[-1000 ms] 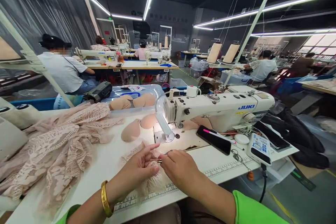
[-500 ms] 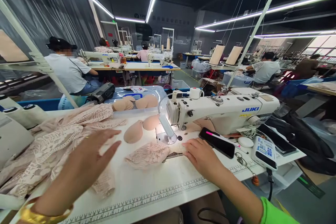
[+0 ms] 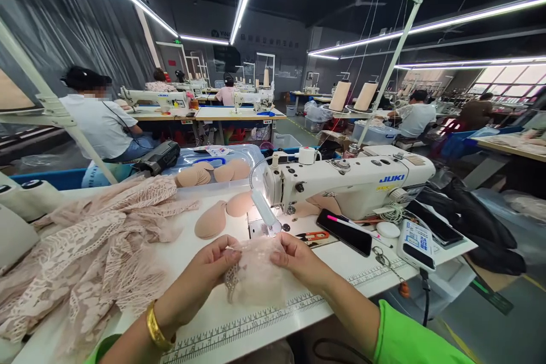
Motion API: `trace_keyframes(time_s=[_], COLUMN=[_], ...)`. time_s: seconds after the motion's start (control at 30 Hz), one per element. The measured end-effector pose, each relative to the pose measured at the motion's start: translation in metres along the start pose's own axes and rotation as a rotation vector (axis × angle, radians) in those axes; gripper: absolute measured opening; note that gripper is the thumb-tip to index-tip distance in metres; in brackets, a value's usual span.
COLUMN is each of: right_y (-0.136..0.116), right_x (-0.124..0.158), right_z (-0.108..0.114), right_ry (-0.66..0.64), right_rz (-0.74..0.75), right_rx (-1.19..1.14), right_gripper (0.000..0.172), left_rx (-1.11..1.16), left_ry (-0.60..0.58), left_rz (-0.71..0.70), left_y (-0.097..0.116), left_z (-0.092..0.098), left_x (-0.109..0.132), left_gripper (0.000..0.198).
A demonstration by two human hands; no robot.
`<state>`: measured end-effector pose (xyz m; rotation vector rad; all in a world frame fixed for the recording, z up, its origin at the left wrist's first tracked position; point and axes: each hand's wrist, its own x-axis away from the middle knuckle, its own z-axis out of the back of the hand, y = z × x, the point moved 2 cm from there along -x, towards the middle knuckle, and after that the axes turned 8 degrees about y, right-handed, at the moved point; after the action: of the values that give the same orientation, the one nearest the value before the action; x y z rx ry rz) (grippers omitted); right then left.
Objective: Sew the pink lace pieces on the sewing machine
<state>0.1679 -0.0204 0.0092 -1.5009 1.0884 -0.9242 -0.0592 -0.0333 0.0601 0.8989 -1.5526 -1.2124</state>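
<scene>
A: Taking the held lace piece [image 3: 260,281] as the clock's centre, what sits furthest left?
B: A heap of lace fabric [image 3: 85,250] at nine o'clock, loosely folded on the white table [image 3: 209,313].

A: Then the left hand [image 3: 209,264]?
B: It is at about ten, thumb and fingers pinching the piece's left upper corner. Beyond it, between ten and eleven, a pair of beige cups [image 3: 211,220] lies on the table.

A: And the piece itself, which way does it point?
B: Its upper edge runs almost from nine to three, stretched between the hands; the loose part drops toward six, over the table near the printed ruler [image 3: 251,323]. The openwork strip is on its left end. It is too bunched for me to tell its long axis.

A: The right hand [image 3: 305,261]?
B: At two, thumb and fingers pinching the right end of the upper edge.

A: Past that?
B: Orange-handled snips [image 3: 316,235] at two, a black phone [image 3: 343,233] between two and three, and the white sewing machine [image 3: 354,182] between one and two, further off.
</scene>
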Motion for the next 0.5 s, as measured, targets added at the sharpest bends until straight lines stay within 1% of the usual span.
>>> trace_keyframes(time_s=[0.07,0.13,0.17,0.27,0.33,0.4,0.5], right_y=[-0.001,-0.002,-0.002,-0.004,-0.005,-0.006,-0.008], right_x=[0.0,0.0,0.0,-0.001,-0.001,-0.001,0.002], right_z=[-0.007,-0.014,-0.016,-0.016,-0.011,-0.006,-0.005], right_ry=[0.024,0.014,0.005,0.017,0.062,0.102,0.1], right_rz=[-0.041,-0.071,-0.082,-0.073,-0.038,-0.007,0.017], right_rx=[-0.081,-0.116,-0.125,-0.133,-0.118,-0.089,-0.039], right_gripper=[0.062,0.063,0.062,0.059,0.056,0.053,0.052], left_rx=[0.104,0.173,0.203,0.256,0.267,0.285,0.308], left_ry=[-0.073,-0.13,-0.133,-0.036,0.017,0.042,0.124], left_rz=[0.105,0.132,0.125,0.084,0.065,0.059,0.06], left_y=[-0.001,-0.003,-0.004,-0.005,-0.006,-0.008,-0.012], left_z=[-0.003,-0.01,-0.015,-0.021,-0.021,-0.019,-0.017], left_x=[0.003,0.003,0.002,-0.001,-0.001,0.002,0.007], left_gripper=[0.042,0.041,0.041,0.045,0.046,0.046,0.041])
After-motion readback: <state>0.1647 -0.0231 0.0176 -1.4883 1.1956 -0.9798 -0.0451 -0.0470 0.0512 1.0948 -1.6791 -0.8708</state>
